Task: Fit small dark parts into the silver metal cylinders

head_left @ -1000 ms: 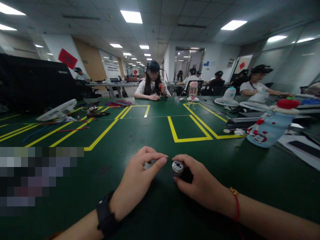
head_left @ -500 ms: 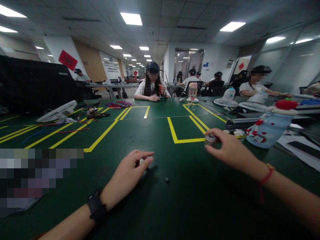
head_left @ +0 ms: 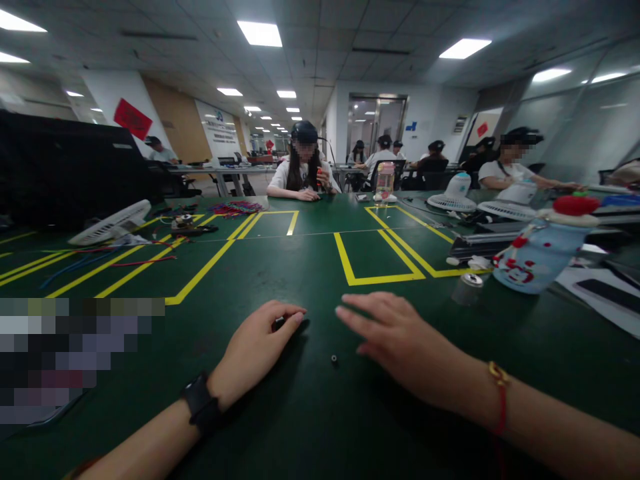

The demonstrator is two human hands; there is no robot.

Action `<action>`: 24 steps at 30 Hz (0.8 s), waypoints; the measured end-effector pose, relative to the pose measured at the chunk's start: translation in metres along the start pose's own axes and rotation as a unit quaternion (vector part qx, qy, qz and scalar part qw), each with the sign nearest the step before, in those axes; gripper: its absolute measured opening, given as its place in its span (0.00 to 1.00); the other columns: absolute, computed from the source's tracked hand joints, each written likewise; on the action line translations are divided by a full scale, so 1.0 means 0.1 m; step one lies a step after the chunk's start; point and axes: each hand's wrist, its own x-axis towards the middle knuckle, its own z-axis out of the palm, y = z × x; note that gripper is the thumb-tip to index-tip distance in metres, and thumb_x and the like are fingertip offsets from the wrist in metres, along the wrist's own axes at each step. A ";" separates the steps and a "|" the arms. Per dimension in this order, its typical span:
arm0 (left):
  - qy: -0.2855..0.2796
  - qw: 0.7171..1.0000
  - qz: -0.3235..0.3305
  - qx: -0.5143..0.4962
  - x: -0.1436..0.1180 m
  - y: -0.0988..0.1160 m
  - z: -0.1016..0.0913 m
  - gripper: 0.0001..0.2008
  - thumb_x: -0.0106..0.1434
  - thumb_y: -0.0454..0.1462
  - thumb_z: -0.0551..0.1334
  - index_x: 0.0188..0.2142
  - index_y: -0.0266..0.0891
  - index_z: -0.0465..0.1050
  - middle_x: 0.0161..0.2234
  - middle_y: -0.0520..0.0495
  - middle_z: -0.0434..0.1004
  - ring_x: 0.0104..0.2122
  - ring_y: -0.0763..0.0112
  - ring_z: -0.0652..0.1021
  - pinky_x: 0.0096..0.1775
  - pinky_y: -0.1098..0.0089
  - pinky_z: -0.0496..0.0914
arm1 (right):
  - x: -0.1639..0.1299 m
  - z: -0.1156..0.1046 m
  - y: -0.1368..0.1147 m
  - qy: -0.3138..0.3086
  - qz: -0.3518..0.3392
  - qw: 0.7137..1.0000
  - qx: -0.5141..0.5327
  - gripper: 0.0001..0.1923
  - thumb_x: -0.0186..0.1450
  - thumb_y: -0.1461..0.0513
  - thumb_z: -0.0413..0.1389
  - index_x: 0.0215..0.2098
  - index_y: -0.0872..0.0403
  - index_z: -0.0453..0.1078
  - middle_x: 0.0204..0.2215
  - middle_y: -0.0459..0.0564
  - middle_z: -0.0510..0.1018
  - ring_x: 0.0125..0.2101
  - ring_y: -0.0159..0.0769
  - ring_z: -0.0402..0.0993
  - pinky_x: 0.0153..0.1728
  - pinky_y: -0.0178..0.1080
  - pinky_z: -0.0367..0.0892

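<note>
Our right grip (head_left: 403, 343) stands spread near a small dark part (head_left: 334, 359); our left grip (head_left: 253, 347) curls, palm hidden, so we cannot tell whether it pinches anything.

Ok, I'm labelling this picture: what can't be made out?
Head view:
Left hand: its own fingers hide whether its grip holds anything.
Small dark ring-shaped piece: too small for fine detail.
Silver metal cylinder: side blurred.
Flat white sheet: cut off by right edge.
</note>
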 end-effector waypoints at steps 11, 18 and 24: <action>0.000 1.000 0.009 0.006 -0.02 -0.01 0.00 0.16 0.66 0.47 0.52 0.41 0.45 0.76 0.42 0.48 0.76 0.42 0.61 0.75 0.42 0.63 0.69 | -0.13 -0.52 0.77 -0.059 0.267 0.945 -0.181 0.16 0.65 0.54 0.45 0.39 0.51 0.72 0.39 0.51 0.75 0.39 0.41 0.69 0.35 0.43 0.58; -0.004 1.000 0.010 0.013 -0.01 -0.01 0.01 0.17 0.65 0.47 0.52 0.41 0.44 0.76 0.41 0.47 0.77 0.41 0.60 0.75 0.42 0.62 0.69 | -0.38 -0.72 1.34 -0.129 0.408 0.877 -0.215 0.14 0.60 0.55 0.49 0.36 0.48 0.74 0.37 0.51 0.76 0.36 0.45 0.71 0.28 0.40 0.57; -0.008 1.000 0.011 0.016 0.00 -0.01 0.01 0.16 0.65 0.47 0.52 0.40 0.45 0.76 0.41 0.48 0.76 0.41 0.60 0.75 0.41 0.63 0.68 | -0.39 -0.75 1.35 -0.135 0.428 0.868 -0.212 0.14 0.60 0.53 0.49 0.37 0.47 0.74 0.40 0.50 0.76 0.39 0.46 0.70 0.30 0.43 0.57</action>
